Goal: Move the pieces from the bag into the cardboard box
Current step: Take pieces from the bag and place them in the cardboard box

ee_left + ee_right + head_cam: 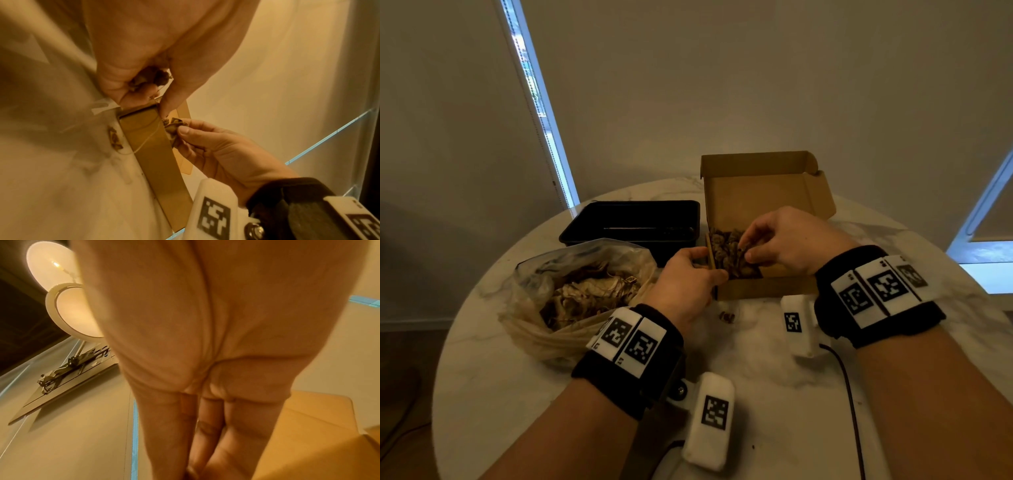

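Note:
The open cardboard box (767,288) sits right of centre on the table, with brown dried pieces (726,255) piled in its left half. A clear plastic bag (585,284) of more pieces lies to its left. My left hand (708,265) is at the box's front left corner, thumb on the wall. In the left wrist view its curled fingers hold a small clump of pieces (150,78). My right hand (744,246) hovers over the pile and pinches one piece (172,125) between thumb and fingers. The right wrist view shows mostly the right hand's (205,337) palm.
A black tray (633,219) stands behind the bag, touching the box's left side. One stray piece (726,317) lies on the white marble table (756,377) in front of the box. A black cable (849,394) runs along the table near my right forearm.

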A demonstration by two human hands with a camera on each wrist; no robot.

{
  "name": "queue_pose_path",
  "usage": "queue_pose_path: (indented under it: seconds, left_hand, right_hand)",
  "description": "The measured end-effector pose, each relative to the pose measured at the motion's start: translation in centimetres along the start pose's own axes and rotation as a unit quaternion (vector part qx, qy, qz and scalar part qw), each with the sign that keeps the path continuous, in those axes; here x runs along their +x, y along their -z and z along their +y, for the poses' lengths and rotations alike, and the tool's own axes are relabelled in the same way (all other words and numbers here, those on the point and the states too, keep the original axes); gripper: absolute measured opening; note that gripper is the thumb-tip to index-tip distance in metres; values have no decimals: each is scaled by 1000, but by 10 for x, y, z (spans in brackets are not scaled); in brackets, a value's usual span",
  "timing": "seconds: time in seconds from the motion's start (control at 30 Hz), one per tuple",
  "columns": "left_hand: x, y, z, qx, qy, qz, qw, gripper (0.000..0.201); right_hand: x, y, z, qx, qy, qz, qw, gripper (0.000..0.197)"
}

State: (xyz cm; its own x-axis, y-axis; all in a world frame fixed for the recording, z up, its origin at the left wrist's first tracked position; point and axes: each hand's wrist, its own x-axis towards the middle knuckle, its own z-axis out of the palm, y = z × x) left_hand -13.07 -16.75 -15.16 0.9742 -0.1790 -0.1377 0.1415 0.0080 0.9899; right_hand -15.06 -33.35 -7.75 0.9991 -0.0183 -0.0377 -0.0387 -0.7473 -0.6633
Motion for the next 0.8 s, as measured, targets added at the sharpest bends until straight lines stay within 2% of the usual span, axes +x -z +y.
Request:
queue_pose_path:
  seconds: [0.1, 0.3, 0.5, 0.63, 0.8]
  left_hand:
    - [2, -2, -2, 0, 5, -1, 1000, 57]
    - [5, -4, -6, -3, 6, -3, 1000, 56]
    - [7, -5, -7, -7, 8, -9, 1000, 54]
    - [9, -5, -8, 4, 14, -8, 1000, 56]
    - [11, -5, -10, 5, 11, -5, 1000, 54]
  right_hand:
    - [3, -6, 0, 7, -22, -23, 999, 11]
    - [6, -10, -2, -79, -36, -44, 995, 4]
    - [9, -10, 1, -97, -63, -28, 993, 2]
    - [12, -10, 1, -108, -74, -35, 991, 9]
    - [9, -7, 1, -78, -60, -9, 995, 1]
